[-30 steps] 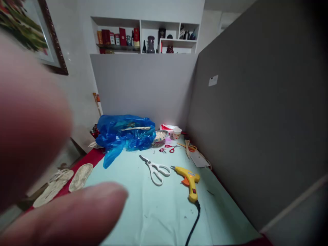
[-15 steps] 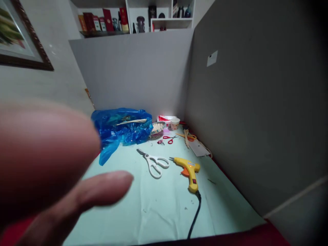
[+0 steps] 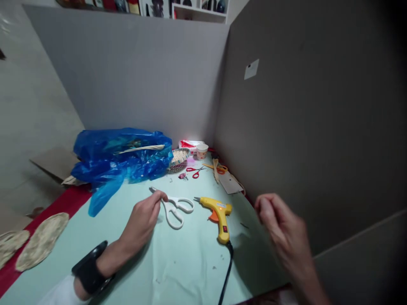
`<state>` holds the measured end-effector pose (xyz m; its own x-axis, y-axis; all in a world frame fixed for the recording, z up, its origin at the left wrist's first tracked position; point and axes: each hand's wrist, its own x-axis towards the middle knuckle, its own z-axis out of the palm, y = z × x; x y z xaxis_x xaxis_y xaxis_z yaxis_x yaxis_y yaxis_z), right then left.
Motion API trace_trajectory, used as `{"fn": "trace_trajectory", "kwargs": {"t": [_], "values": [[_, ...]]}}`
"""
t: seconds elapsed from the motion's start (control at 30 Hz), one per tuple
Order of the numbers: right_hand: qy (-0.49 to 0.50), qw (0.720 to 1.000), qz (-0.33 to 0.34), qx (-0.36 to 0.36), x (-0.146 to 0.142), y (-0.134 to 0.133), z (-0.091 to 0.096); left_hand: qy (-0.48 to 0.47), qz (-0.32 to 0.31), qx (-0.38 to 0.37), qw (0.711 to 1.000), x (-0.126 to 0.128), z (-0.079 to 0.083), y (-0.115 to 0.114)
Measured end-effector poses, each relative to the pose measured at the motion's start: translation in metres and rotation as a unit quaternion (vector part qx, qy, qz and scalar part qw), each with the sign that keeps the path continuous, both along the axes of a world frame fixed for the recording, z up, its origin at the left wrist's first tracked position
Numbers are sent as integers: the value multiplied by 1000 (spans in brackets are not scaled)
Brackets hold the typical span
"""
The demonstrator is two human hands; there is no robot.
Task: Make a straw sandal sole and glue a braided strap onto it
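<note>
My left hand curls onto the scissors mid-frame, though I cannot tell whether it grips them. My right hand hovers half-open and empty beside the glue gun.

Left hand is wearing a broad black band at the wrist, smooth-faced and slightly glossy. A white sleeve is showing just behind the band. Right hand is showing bare and motion-blurred.
</note>
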<state>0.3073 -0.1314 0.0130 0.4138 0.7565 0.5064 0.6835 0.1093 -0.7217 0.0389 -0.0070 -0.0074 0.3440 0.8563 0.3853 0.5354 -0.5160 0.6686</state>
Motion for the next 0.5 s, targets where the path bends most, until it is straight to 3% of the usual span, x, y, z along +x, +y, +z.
{"fn": "trace_trajectory", "kwargs": {"t": [0.07, 0.17, 0.27, 0.37, 0.5], "values": [[-5, 996, 6, -84, 4, 0, -28, 76, -26, -11, 997, 5, -17, 0], [-26, 985, 30, -169, 0, -5, -60, 179, -62, -23, 982, 16, -29, -2], [-64, 971, 87, -214, -8, -8, -73, 253, -94, -28, 962, 23, -31, -5], [-163, 950, 159, -212, -12, -8, -80, 296, -108, -26, 949, 23, -28, -8], [-232, 942, 144, -197, -7, 3, -90, 313, -110, -24, 943, 14, -25, -10]]}}
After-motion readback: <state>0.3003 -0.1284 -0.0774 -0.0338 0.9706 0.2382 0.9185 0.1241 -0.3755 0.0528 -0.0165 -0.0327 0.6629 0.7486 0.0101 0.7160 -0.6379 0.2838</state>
